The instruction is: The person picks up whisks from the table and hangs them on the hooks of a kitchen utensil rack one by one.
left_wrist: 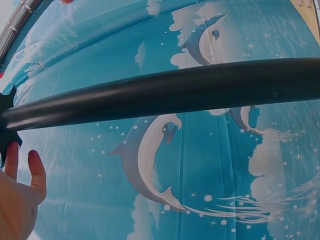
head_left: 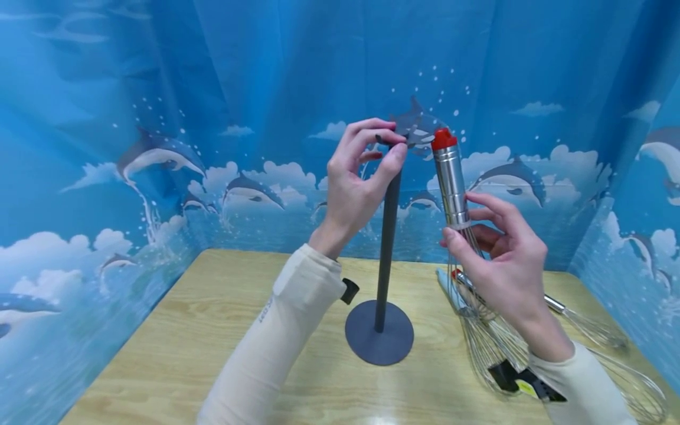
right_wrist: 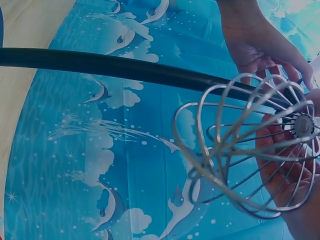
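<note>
A dark grey stand with a round base rises upright from the wooden table. My left hand pinches the hook at the top of its pole. My right hand grips a steel whisk with a red cap, handle up, just right of the stand's top. Its wire loops hang below my palm. In the right wrist view the pole passes behind the loops.
More whisks lie on the table at the right, under my right forearm. Blue dolphin-print curtains close in the table on three sides. Bare wood stretches to the left of the stand.
</note>
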`<state>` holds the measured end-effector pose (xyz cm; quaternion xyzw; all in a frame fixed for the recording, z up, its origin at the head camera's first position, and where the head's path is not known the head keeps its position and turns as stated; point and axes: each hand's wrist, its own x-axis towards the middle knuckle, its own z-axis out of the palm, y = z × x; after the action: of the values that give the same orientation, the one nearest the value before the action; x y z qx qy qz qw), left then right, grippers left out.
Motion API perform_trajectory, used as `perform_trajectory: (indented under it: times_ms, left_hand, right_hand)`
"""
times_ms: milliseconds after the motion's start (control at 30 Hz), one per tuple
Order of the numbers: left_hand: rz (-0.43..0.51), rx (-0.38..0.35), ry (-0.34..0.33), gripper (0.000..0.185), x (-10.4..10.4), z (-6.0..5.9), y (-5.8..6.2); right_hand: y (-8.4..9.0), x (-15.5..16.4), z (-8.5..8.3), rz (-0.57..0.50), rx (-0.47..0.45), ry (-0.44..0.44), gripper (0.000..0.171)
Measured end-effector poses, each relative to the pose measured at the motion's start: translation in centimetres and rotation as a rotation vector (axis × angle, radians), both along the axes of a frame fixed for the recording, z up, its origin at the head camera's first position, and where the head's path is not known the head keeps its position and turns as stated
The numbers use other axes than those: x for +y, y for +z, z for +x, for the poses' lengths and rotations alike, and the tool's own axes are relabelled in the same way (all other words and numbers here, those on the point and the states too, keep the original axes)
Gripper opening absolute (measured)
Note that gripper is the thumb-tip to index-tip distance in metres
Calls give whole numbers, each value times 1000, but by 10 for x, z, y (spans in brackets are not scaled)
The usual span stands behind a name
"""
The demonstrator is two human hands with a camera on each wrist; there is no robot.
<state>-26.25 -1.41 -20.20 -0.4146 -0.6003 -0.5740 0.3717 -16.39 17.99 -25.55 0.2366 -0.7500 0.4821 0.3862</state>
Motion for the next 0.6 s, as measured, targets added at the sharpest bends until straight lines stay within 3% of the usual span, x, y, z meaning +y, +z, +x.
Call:
perform_trajectory:
  times_ms: [300, 600]
  left_hand:
    - [5, -2, 2, 25, 0, 0, -1]
    - [-12, 0, 1, 24, 0, 3, 1]
  right_hand:
    - [2, 0, 1, 58, 18, -46, 64]
    - [-8, -10, -5, 85, 6, -60, 66]
